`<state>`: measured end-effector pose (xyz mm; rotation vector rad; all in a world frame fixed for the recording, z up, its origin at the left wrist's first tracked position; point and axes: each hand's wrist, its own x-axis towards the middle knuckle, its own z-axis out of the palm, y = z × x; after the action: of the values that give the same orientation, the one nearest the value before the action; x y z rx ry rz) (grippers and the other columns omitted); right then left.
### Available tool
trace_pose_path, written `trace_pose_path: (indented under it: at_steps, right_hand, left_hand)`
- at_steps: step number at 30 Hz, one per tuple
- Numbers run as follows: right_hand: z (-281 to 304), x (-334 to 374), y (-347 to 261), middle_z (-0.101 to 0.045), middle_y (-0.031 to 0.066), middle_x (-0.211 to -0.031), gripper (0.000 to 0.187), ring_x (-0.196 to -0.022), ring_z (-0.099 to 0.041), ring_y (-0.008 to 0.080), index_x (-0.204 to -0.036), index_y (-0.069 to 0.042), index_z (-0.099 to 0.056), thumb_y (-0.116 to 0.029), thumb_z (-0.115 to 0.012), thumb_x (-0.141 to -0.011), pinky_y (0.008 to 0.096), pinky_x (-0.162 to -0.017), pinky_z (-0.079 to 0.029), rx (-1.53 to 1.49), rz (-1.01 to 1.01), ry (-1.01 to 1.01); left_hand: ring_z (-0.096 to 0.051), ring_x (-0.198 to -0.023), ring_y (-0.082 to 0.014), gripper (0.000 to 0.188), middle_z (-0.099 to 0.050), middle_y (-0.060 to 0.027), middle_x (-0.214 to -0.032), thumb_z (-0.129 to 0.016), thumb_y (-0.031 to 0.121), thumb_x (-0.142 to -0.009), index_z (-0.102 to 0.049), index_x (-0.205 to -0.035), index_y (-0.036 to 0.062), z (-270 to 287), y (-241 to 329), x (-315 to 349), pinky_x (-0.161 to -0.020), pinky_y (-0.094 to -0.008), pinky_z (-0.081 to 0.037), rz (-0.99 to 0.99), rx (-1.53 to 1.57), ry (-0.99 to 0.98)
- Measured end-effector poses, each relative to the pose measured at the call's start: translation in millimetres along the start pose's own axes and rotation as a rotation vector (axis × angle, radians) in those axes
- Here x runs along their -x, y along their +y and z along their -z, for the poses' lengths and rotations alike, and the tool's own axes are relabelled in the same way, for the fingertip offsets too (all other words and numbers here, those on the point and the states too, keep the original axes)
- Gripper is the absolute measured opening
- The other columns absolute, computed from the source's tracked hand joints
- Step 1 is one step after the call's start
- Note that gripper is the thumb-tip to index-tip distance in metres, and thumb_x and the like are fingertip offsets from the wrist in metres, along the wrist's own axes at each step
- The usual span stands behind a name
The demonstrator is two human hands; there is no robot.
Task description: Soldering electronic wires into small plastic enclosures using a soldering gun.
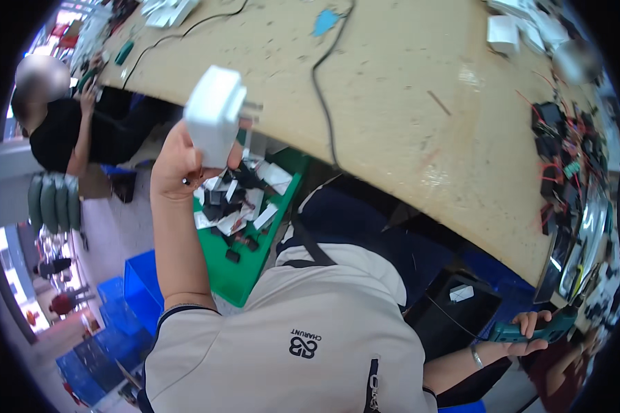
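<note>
My left hand (pixel 179 162) is closed round a white plug-in power adapter (pixel 215 113), raised at the table's near edge with its two metal prongs pointing right. A small dark tip shows at the heel of this hand; I cannot make out what it is. Low on the right, my right hand (pixel 528 335) grips a green electric screwdriver (pixel 506 333) with a thin dark cord running from its end. Under my left hand lies a green tray (pixel 235 283) with several white and black plastic pieces in it.
The worn wooden table (pixel 406 103) carries a black cable (pixel 322 89) and a blue scrap (pixel 326 22). Dark electronic parts with red wires (pixel 558 148) lie along its right side. Blue bins (pixel 142 279) stand at my left. A person in black (pixel 58 134) sits at the far left.
</note>
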<state>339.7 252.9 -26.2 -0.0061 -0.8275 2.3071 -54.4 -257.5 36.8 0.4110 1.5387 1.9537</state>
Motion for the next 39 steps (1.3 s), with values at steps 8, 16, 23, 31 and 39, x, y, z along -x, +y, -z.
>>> trace_pose_path:
  at_steps: [8, 16, 23, 31, 39]
  right_hand:
    - [-19.2, -20.4, 22.9, -0.051, 0.0108, -0.118, 0.075, -0.066, -0.048, 0.0113, -0.140, -0.005, -0.028, -0.021, -0.073, -0.082, 0.0240, -0.062, -0.041, -0.020, -0.079, -0.036]
    - [-22.3, -38.7, 59.9, -0.052, 0.0143, -0.123, 0.079, -0.068, -0.050, 0.0138, -0.148, -0.015, -0.014, -0.026, -0.064, -0.089, 0.0260, -0.060, -0.044, -0.148, -0.120, -0.118]
    - [-34.6, -47.0, 85.0, -0.052, 0.0170, -0.121, 0.076, -0.064, -0.053, 0.0160, -0.149, -0.015, -0.012, -0.029, -0.060, -0.091, 0.0292, -0.059, -0.047, -0.195, -0.015, -0.103]
    - [-43.7, -68.9, 118.3, -0.062, 0.0074, -0.095, 0.062, -0.053, -0.051, 0.0110, -0.116, 0.005, -0.050, -0.046, -0.065, -0.085, 0.0248, -0.047, -0.042, -0.185, -0.076, -0.010]
    - [-23.0, -50.5, 116.8, -0.060, 0.0060, -0.074, 0.063, -0.055, -0.054, 0.0111, -0.121, 0.001, -0.049, -0.051, -0.059, -0.086, 0.0237, -0.046, -0.040, -0.228, -0.093, 0.003]
  left_hand:
    - [-0.061, -0.100, -0.0257, 0.087, -0.059, -0.0203, -0.117, -0.081, 0.032, -0.066, -0.041, -0.135, -0.0033, 86.2, -79.4, 79.4, -0.083, -0.0346, -0.050, 0.650, -1.039, 0.139]
    - [-0.060, -0.105, -0.0205, 0.052, -0.061, -0.0124, -0.116, -0.070, 0.009, -0.078, -0.052, -0.125, -0.0033, -24.1, 39.7, -49.4, -0.092, -0.0343, -0.046, 0.178, -0.470, -0.304]
    - [-0.060, -0.098, -0.0194, 0.047, -0.063, -0.0143, -0.105, -0.065, 0.020, -0.083, -0.052, -0.123, -0.0017, -127.0, 44.3, -299.8, -0.082, -0.0301, -0.048, -0.459, -0.831, -0.300]
    - [-0.052, -0.116, -0.0290, 0.062, -0.051, -0.0198, -0.128, -0.067, 0.039, -0.079, -0.052, -0.128, 0.0037, -214.2, 49.5, -542.2, -0.095, -0.0438, -0.042, -0.756, -1.297, -0.003]
    - [-0.028, -0.134, -0.0383, 0.087, -0.030, -0.0176, -0.146, -0.067, 0.068, -0.061, -0.051, -0.133, 0.0225, -232.7, 48.0, -582.1, -0.103, -0.0580, -0.029, -0.180, -1.801, 0.023]
